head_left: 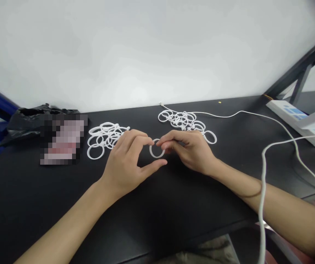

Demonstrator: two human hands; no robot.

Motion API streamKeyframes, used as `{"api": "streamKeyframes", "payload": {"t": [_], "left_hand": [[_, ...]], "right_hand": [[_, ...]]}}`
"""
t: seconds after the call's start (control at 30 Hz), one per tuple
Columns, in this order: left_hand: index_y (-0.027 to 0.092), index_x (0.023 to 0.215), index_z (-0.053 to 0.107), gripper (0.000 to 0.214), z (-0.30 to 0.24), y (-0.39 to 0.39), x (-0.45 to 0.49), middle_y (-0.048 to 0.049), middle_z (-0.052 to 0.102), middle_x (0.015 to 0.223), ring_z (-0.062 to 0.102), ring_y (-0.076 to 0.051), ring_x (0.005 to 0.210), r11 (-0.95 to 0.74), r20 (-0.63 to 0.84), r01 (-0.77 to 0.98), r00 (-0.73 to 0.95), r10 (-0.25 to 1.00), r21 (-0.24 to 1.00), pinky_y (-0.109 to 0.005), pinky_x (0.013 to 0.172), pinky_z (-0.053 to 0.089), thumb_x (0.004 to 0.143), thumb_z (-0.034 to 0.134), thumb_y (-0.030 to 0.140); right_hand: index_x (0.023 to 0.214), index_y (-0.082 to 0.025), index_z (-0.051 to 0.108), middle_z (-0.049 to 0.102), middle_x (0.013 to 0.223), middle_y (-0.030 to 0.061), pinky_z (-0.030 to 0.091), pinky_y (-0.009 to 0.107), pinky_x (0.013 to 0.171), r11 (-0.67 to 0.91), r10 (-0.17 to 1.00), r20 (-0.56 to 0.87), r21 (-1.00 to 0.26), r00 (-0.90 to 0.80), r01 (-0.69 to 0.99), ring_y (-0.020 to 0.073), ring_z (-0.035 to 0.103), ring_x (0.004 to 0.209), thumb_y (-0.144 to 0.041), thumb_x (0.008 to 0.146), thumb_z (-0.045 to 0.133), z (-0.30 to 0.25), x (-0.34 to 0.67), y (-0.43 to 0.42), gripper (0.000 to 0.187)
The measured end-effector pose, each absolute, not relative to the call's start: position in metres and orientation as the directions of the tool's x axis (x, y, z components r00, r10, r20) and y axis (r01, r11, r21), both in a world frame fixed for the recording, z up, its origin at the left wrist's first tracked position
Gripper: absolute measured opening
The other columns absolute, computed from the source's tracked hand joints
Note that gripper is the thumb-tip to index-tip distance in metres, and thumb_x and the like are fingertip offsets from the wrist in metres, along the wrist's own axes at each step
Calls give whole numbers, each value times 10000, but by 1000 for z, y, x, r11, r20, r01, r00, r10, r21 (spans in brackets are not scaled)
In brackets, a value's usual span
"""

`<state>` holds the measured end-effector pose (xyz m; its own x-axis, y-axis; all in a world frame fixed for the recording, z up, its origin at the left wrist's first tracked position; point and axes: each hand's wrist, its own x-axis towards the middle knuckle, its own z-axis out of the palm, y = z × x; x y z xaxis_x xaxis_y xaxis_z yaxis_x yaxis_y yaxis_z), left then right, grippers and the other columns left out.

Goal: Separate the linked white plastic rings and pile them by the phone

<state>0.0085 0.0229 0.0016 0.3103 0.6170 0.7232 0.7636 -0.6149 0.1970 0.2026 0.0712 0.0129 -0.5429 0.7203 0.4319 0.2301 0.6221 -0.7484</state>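
Note:
A thin white ring hangs a little above the black table, pinched at its right side between the thumb and fingers of my right hand. My left hand is on the ring's other side, thumb and fingers spread apart around it. Its index fingertip is near the ring's upper left edge; whether they touch I cannot tell. Behind my left hand lies a pile of white rings, partly hidden by the fingers. A second pile of similar white rings lies beyond my right hand.
A black plastic bag and a blurred-out item lie at the left. White cables cross the right side, one passing over my right forearm. White boxes with blue labels stand far right. A pale wall rises behind the table.

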Motion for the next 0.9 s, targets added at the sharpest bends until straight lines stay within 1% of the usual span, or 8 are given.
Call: {"api": "streamKeyframes", "payload": {"t": [0.13, 0.2, 0.37, 0.47, 0.57, 0.67, 0.73, 0.9], "left_hand": [[211, 1136, 513, 387, -1, 23, 8, -78, 624, 1038, 602, -238, 991, -595, 655, 767, 322, 683, 243, -411, 878, 520, 876, 622, 476], [206, 1168, 516, 381, -3, 23, 8, -81, 629, 1059, 603, -240, 993, -590, 619, 769, 344, 706, 246, -418, 885, 517, 889, 611, 447], [184, 1088, 556, 234, -4, 24, 8, -69, 628, 999, 599, -216, 944, -597, 610, 769, 364, 704, 230, -383, 859, 520, 908, 590, 329], [190, 1079, 554, 219, -4, 26, 6, -69, 622, 1004, 600, -222, 965, -569, 634, 798, 338, 696, 199, -374, 867, 516, 903, 583, 316], [186, 1094, 561, 254, -2, 31, -5, -93, 617, 1034, 597, -265, 988, -424, 600, 893, 258, 757, 151, -411, 853, 512, 892, 569, 339], [156, 1108, 577, 318, 2, 36, -25, -144, 606, 1052, 585, -337, 981, -144, 518, 985, 75, 852, 95, -480, 818, 501, 889, 533, 384], [134, 1105, 589, 365, 6, 38, -40, -174, 605, 1028, 578, -376, 987, -1, 451, 998, -24, 892, 55, -512, 821, 490, 894, 507, 420], [95, 1127, 580, 500, 16, 38, -64, -232, 620, 1089, 564, -441, 1057, 173, 310, 985, -163, 937, -5, -560, 827, 486, 909, 437, 521]], "right_hand": [[878, -196, 712, 747, 798, -8, 558, 196, 638, 635, 704, 440, -742, -557, 217, 102, 698, 659, -228, 921, 606, 10, 203, 72, 119], [882, -196, 712, 750, 824, -4, 564, 205, 670, 642, 686, 440, -741, -580, 196, 108, 706, 690, -225, 920, 607, 8, 202, 72, 115], [961, -197, 700, 748, 862, 3, 541, 209, 684, 674, 660, 442, -706, -608, 218, 104, 683, 695, -238, 920, 614, 5, 200, 72, 104], [1083, -200, 665, 729, 864, 6, 522, 209, 680, 708, 655, 445, -645, -611, 289, 105, 658, 696, -282, 911, 634, 7, 202, 70, 193], [1133, -196, 632, 703, 826, 4, 511, 217, 669, 694, 692, 434, -620, -578, 366, 110, 638, 680, -334, 908, 637, 9, 203, 69, 264], [1111, -188, 634, 692, 807, 5, 500, 218, 658, 688, 713, 442, -593, -545, 419, 108, 627, 668, -328, 930, 596, 10, 203, 71, 232], [1089, -179, 644, 695, 811, 8, 492, 222, 655, 696, 710, 446, -562, -546, 447, 108, 624, 666, -316, 937, 581, 11, 204, 74, 215], [999, -172, 666, 718, 895, 27, 487, 250, 695, 709, 704, 442, -481, -557, 515, 121, 632, 722, -288, 939, 568, 17, 213, 84, 163]]}}
